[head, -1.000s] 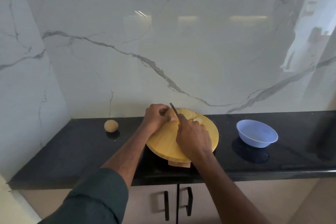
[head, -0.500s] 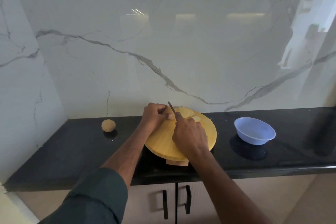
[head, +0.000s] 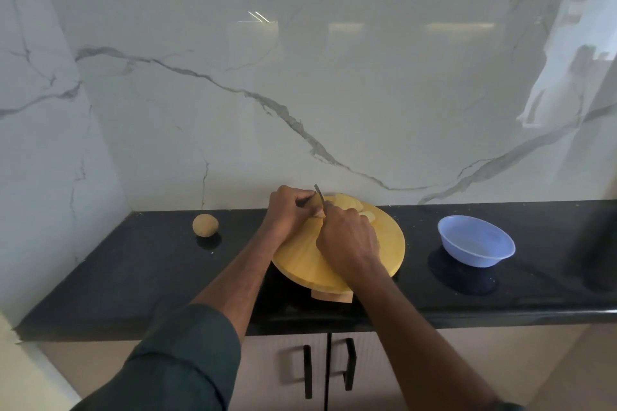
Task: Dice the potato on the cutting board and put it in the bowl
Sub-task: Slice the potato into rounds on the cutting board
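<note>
A round wooden cutting board [head: 387,243] lies on the black counter. At its far edge my left hand [head: 288,212] curls its fingers round a piece of potato [head: 315,202], mostly hidden under them. My right hand [head: 347,240] grips a knife [head: 319,193] whose blade tip sticks up between the two hands, right against the potato. Pale potato slices [head: 349,202] lie on the board just right of the blade. A light blue bowl [head: 475,245] stands on the counter to the right of the board, with nothing visible inside.
A whole unpeeled potato [head: 205,225] sits on the black counter [head: 133,270] to the left of the board. Marble walls close off the back and left. Cabinet doors with black handles [head: 307,370] are below the counter's front edge.
Both hands stay at the board's far edge. The knife blade has shifted slightly left and tilted more upright against the held potato. The camera view has drifted a little.
</note>
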Demonstrator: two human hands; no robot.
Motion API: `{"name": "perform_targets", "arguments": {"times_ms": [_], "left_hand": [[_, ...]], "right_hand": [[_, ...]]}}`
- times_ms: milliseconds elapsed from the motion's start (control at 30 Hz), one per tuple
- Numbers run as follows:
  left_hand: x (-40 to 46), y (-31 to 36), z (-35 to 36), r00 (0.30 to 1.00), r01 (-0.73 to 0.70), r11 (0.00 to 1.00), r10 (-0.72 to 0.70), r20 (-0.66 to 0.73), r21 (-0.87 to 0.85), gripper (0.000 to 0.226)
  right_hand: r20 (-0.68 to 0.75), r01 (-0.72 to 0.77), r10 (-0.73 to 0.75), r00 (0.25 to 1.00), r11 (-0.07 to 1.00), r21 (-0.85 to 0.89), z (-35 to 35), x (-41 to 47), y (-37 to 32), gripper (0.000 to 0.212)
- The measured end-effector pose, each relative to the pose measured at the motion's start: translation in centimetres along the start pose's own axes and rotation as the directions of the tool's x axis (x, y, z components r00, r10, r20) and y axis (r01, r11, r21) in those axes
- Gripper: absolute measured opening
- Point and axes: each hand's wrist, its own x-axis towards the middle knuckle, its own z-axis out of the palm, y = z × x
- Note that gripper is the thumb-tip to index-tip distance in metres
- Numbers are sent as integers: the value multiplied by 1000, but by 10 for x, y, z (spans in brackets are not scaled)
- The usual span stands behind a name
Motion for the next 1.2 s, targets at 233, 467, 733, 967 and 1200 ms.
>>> {"name": "perform_targets", "arguments": {"times_ms": [233, 467, 733, 967, 1200], "left_hand": [[0, 1, -2, 999, -30, 1000, 30, -32, -4, 16], [5, -5, 3, 998, -38, 999, 37, -54, -17, 33], [3, -7, 4, 995, -76, 997, 74, -59, -34, 32], [-1, -5, 3, 993, -95, 995, 97, -65, 26, 8], [-1, -3, 3, 997, -45, 998, 48, -66, 37, 37]], "right_hand": [[12, 20, -20, 1000, 1000, -11, -2, 2, 2, 46], [30, 23, -22, 999, 999, -28, -1, -7, 6, 47], [59, -16, 15, 998, 1000, 8, -1, 3, 2, 40], [97, -8, 12, 995, 999, -38, -4, -2, 5, 38], [119, -28, 33, 992, 999, -45, -9, -16, 9, 36]]}}
